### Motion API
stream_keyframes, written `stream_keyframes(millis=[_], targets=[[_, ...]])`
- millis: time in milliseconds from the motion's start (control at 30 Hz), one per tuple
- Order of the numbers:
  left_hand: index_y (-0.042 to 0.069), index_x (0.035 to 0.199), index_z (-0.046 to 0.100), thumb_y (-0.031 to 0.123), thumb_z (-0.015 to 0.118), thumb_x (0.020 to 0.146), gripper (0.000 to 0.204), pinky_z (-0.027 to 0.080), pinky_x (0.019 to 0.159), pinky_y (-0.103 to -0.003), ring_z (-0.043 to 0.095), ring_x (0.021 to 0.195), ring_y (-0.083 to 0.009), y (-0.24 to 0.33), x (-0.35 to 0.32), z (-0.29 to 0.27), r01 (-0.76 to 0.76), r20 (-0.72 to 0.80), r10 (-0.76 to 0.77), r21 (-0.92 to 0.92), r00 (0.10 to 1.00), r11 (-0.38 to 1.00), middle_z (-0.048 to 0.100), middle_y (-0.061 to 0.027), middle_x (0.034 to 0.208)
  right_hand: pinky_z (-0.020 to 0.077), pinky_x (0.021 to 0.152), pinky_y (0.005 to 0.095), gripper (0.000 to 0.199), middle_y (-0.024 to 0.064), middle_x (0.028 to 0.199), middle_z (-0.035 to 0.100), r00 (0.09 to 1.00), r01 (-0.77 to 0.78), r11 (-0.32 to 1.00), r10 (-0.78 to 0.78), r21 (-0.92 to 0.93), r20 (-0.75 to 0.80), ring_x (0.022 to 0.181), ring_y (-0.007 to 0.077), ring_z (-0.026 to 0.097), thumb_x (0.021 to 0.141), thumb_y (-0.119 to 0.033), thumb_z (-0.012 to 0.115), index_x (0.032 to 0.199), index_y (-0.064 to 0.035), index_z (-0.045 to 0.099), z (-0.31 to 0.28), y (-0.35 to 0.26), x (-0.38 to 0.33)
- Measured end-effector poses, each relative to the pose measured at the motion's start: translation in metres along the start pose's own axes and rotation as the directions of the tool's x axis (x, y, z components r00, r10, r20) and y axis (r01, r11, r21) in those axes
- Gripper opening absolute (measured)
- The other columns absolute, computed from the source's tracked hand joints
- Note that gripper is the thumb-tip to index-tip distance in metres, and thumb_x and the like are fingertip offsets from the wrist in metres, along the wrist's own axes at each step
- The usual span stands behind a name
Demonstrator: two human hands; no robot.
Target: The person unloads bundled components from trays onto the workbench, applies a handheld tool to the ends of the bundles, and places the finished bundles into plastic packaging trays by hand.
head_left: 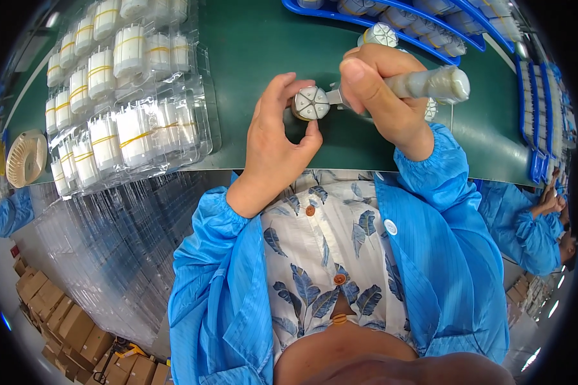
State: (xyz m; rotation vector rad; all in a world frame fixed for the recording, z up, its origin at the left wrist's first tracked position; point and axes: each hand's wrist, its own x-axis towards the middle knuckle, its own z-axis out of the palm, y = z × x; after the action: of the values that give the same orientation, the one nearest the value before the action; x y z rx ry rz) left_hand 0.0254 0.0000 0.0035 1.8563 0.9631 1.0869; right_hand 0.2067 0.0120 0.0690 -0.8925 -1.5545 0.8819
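The near edge of the tabletop [237, 58] lies bodyward of the white-topped cylinder [312, 102]. The left hand [273, 136], half curled, holds that cylinder between thumb and fingers; it looks light, stiff, perhaps slick, best gripped by its sides. Right of it, the right hand [385, 102] wraps a padded tool handle [440, 85]. Green surface stretches from the cylinder leftward to clear trays [207, 128] and beyond to a blue tray [453, 60].
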Motion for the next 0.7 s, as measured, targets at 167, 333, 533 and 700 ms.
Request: stream_keyframes(millis=[167, 333, 533, 700], targets=[[0.001, 0.136, 0.039, -0.003, 0.066, 0.074, 0.067, 0.047, 0.096, -0.039, 0.058, 0.112, -0.0338, 0.001, 0.002, 0.000, 0.033, 0.018, -0.033, -0.010, 0.999, 0.999, 0.063, -0.0127, 0.124, 0.0265, 0.046, 0.0286, 0.035, 0.0001, 0.059, 0.043, 0.999, -0.044, 0.999, 0.044, -0.014, 0.029, 0.054, 0.0069, 0.038, 0.096, -0.015, 0.066, 0.067, -0.0008, 0.052, 0.003, 0.002, 0.004], [0.002, 0.132, 0.045, -0.001, 0.066, 0.074, 0.063, 0.047, 0.096, -0.040, 0.057, 0.114, -0.0347, 0.006, 0.004, 0.002, 0.027, 0.011, -0.026, -0.093, 1.000, 0.995, 0.063, -0.0154, 0.122, 0.0272, 0.046, 0.0284, 0.035, -0.0005, 0.059, 0.042, 0.996, -0.089, 0.995, 0.090, -0.032, 0.025, 0.054, 0.0068, 0.038, 0.095, -0.016, 0.067, 0.066, -0.0014, 0.052, 0.006, 0.002, 0.004], [0.000, 0.127, 0.053, 0.004, 0.071, 0.079, 0.052, 0.046, 0.099, -0.035, 0.059, 0.115, -0.0279, -0.003, 0.001, -0.003, 0.204, 0.108, -0.182, -0.250, 0.977, 0.947, 0.061, -0.0159, 0.124, 0.0340, 0.047, 0.0261, 0.034, -0.0004, 0.060, 0.050, 0.996, -0.059, 0.994, 0.065, 0.089, -0.057, 0.054, 0.0067, 0.046, 0.096, -0.015, 0.063, 0.066, -0.0038, 0.054, 0.002, 0.001, -0.004], [-0.003, 0.136, 0.048, 0.004, 0.063, 0.094, 0.045, 0.046, 0.103, -0.037, 0.060, 0.116, -0.0247, 0.000, 0.007, -0.022, 0.363, 0.241, -0.299, -0.805, 0.923, 0.470, 0.061, -0.0171, 0.128, 0.0393, 0.052, 0.0244, 0.019, -0.0005, 0.065, 0.056, 0.991, -0.090, 0.983, 0.104, 0.157, -0.089, 0.058, 0.0069, 0.051, 0.094, -0.014, 0.065, 0.079, -0.0050, 0.056, -0.015, -0.019, -0.026]])
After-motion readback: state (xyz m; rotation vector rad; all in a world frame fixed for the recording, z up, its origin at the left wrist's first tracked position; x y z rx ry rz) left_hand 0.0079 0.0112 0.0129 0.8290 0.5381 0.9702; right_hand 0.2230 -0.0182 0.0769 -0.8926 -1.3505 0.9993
